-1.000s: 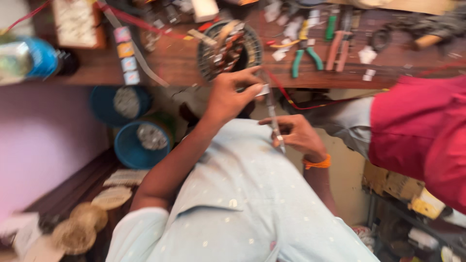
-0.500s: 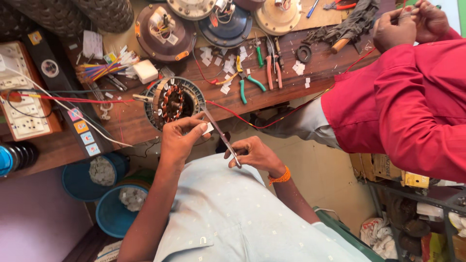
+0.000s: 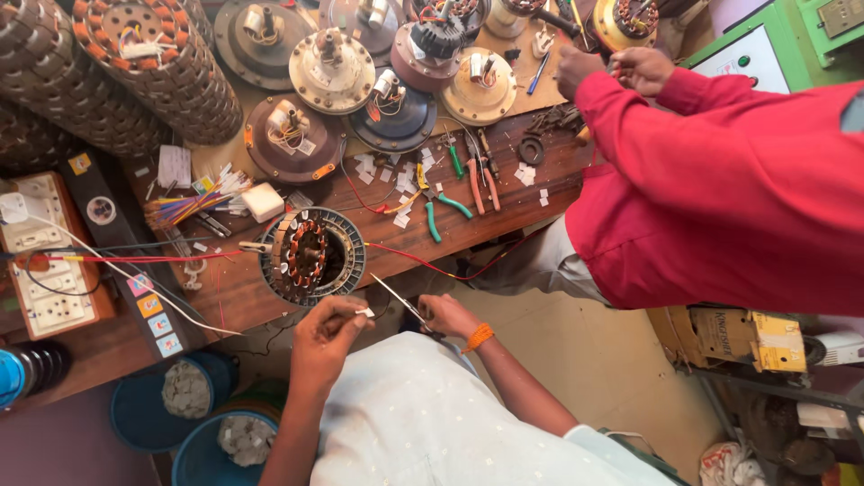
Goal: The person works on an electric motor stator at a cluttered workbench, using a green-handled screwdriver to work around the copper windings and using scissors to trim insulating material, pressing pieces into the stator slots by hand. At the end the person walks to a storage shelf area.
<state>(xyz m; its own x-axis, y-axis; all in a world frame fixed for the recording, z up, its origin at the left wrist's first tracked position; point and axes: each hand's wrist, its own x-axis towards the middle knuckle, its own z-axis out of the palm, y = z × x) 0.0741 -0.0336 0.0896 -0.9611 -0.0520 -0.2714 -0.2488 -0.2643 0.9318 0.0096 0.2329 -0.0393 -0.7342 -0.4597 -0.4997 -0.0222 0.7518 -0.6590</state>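
Your left hand was closed in a pinch on a small white scrap, just below the round wound stator at the bench's near edge. Right beside it, your right hand gripped a thin metal tool, possibly tweezers, angled toward the scrap. Farther right, green-handled pliers lay on the bench, and a co-worker in a red sleeve worked with both hands raised.
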